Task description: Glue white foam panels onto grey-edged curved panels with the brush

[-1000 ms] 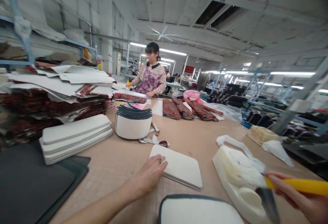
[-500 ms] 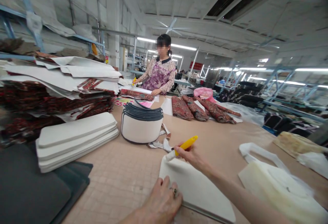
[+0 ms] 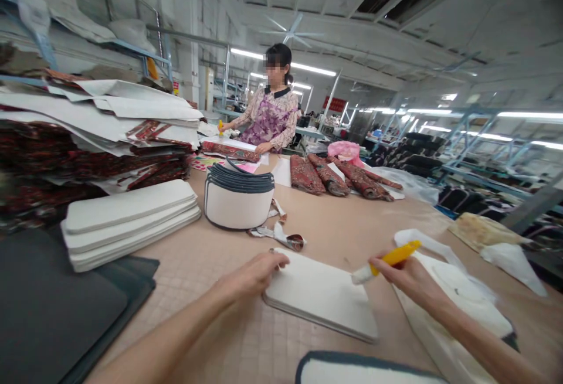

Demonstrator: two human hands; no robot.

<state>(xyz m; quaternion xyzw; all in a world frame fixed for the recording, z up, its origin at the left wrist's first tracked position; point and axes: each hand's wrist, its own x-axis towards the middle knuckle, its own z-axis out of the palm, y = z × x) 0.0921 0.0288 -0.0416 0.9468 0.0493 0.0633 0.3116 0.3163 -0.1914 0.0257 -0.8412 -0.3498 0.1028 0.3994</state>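
Note:
My right hand is wrapped round the yellow handle of a paintbrush. Its pale bristles are at the right side of the top white panel, which lies flat in a small stack in front of me. At the stack's far left corner is my left hand, its fingers bent and closed on the panel's edge; part of the fingertips is hidden. Nearest me, a white panel with a dark border is cut off by the bottom of the view.
On the left lie stacked white panels, dark sheets and a high pile of patterned fabric. Curved dark-edged panels stand ahead. A co-worker works across the table, near patterned bundles. Whitish material sits right.
My right hand has carried the brush rightward from the panel's far left corner. My left hand has gone from the panel's near left side to that corner. The dark-bordered panel now shows below.

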